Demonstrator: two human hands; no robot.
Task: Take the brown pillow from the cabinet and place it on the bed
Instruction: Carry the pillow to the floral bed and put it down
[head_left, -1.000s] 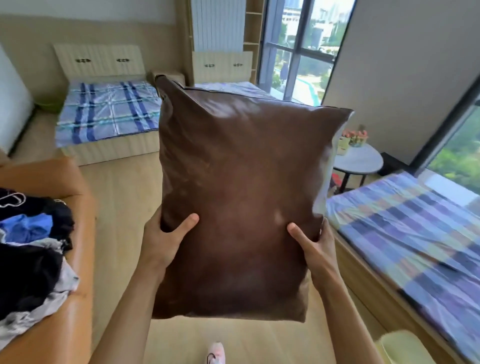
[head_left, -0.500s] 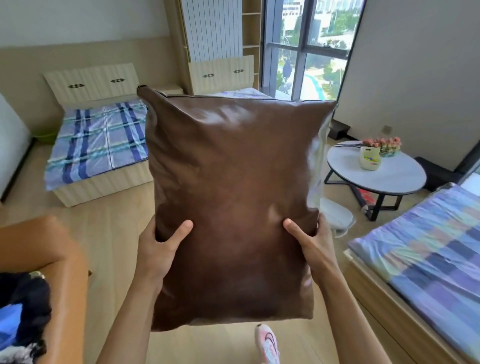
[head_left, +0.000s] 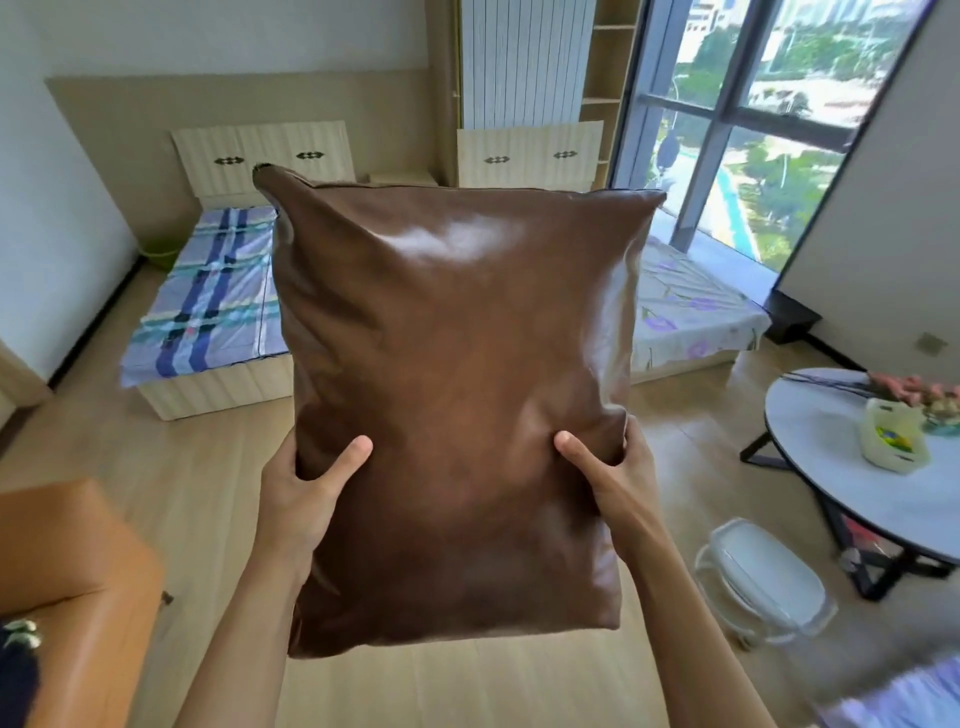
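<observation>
A large brown leather-look pillow is held upright in front of me and fills the middle of the view. My left hand grips its lower left edge, thumb on the front. My right hand grips the lower right edge the same way. Behind the pillow on the left stands a bed with a blue plaid sheet. A second bed with a pale floral sheet shows behind it on the right. The pillow hides the space between the two beds.
An orange sofa arm with clothes on it is at the lower left. A round white table with flowers and a small basket stands at the right, a clear stool beside it. Light wooden floor lies ahead. Tall windows are at the back right.
The view has moved forward and swung left: the two far beds are closer, the sofa and the near plaid bed have slid toward the frame edges. Both hands keep their hold on the pillow.
</observation>
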